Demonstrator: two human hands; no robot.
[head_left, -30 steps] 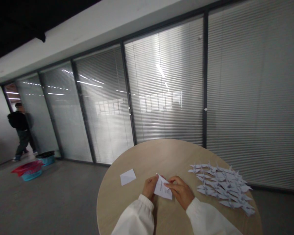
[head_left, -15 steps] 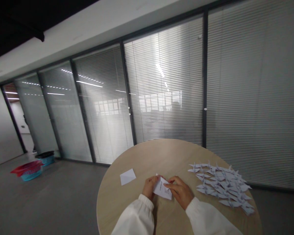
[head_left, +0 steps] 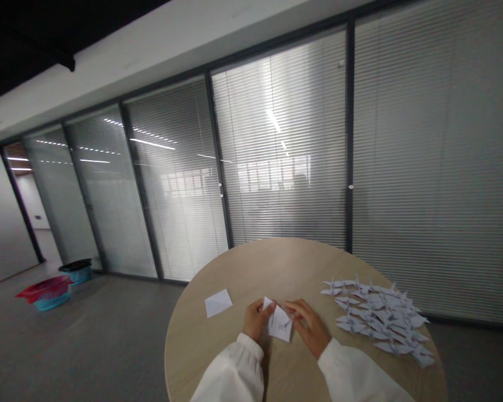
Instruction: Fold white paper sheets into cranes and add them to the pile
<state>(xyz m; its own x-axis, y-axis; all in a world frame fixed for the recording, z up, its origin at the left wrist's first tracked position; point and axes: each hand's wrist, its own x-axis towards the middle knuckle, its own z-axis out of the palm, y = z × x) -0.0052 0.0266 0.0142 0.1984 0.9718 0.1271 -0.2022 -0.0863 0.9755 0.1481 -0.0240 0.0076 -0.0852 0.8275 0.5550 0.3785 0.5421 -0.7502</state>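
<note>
My left hand (head_left: 255,322) pinches a folded white paper (head_left: 280,328) with printed marks on it, the thumb lying across its upper left part. On the other side, my right hand (head_left: 308,324) has its bent fingers at the paper's upper right edge, where a flap is turned over. The fingertips there partly hide the edge. The paper is held just over the round wooden table (head_left: 276,259). To the left lies a flat square of folded white paper (head_left: 218,303).
Many folded paper cranes (head_left: 377,318) are spread close together on the table's right side. A basin with a red liner (head_left: 46,291) and one with a black liner (head_left: 79,271) stand on the floor at left. Behind the table runs a glass wall with blinds (head_left: 280,139).
The paper has turned in my left hand, whose thumb now shows on its face. My right fingers have shifted slightly up, from the paper's face to its upper right edge.
</note>
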